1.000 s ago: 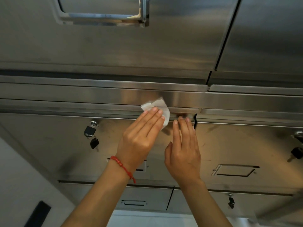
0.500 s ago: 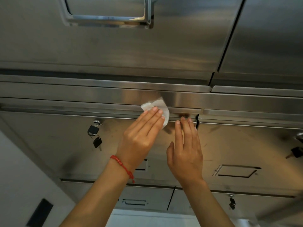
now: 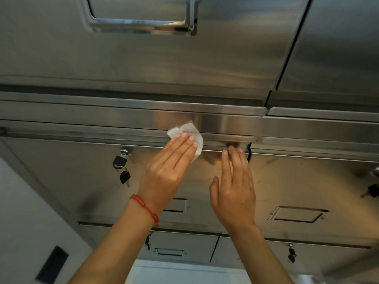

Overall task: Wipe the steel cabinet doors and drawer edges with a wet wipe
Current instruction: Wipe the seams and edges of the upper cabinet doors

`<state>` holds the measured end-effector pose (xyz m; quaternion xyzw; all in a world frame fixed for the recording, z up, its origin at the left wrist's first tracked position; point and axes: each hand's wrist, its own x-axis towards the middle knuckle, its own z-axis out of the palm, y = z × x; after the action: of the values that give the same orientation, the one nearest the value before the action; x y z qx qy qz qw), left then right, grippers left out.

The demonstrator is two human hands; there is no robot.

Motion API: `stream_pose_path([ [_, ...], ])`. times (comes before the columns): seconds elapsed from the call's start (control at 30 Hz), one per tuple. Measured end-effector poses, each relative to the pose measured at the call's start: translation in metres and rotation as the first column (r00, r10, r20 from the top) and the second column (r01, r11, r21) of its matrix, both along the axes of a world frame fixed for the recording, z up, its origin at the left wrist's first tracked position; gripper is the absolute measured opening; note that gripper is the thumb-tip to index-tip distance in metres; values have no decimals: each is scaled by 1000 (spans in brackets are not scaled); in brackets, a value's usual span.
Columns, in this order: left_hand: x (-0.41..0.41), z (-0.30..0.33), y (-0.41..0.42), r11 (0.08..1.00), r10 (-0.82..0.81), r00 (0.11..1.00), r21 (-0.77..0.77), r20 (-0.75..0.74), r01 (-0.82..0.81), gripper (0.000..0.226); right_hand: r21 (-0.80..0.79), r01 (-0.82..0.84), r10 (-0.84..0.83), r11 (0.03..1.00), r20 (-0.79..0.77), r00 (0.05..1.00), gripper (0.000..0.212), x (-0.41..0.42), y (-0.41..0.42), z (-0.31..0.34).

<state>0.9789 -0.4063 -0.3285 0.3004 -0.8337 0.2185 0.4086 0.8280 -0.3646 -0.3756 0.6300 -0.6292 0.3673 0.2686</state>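
Pressed a crumpled white wet wipe (image 3: 189,136) flat against the brushed-steel drawer edge (image 3: 123,136) with the straight fingers of the left hand (image 3: 166,171), red beaded cord at that wrist (image 3: 144,206); nothing curled round the wipe, only pinned under the fingertips. Rested the right hand (image 3: 235,189) released and flat, fingertips touching the same lip just beside the dark vertical seam (image 3: 249,152) between two steel cabinet doors (image 3: 205,181), holding nothing. Judged the main risk as the wipe slipping out from under the flat fingers on a sideways stroke, since no pinch secured it, and bunching further so that bare fingers smeared the steel. Judged a second risk at the seam and the folded lip: possibly sharp sheet edges, liable to snag the wipe or nick a fingertip. Noted the black padlock with hanging key (image 3: 120,162) to the left, near the path of a leftward sweep and likely to catch the wipe.
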Motion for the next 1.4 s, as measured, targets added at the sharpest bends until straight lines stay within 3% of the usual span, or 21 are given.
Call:
stream_pose_path([
  [0.57,-3,-3,-4,999,-34,999,-8,22,35,35,8,-6,6,1000,6,1000,54,0,2,3],
  [0.8,21,-7,-9,998,49,999,-45,19,-49,38,5,-4,4,1000,-4,1000,50,-2,2,0],
  [1.0,12,-9,-10,995,29,999,-96,-14,-31,27,-12,16,-16,1000,5,1000,51,1,-2,-5],
  [1.4,17,-20,-18,990,50,997,-129,-64,-58,35,-34,15,-16,999,-29,999,51,-2,-4,-8],
])
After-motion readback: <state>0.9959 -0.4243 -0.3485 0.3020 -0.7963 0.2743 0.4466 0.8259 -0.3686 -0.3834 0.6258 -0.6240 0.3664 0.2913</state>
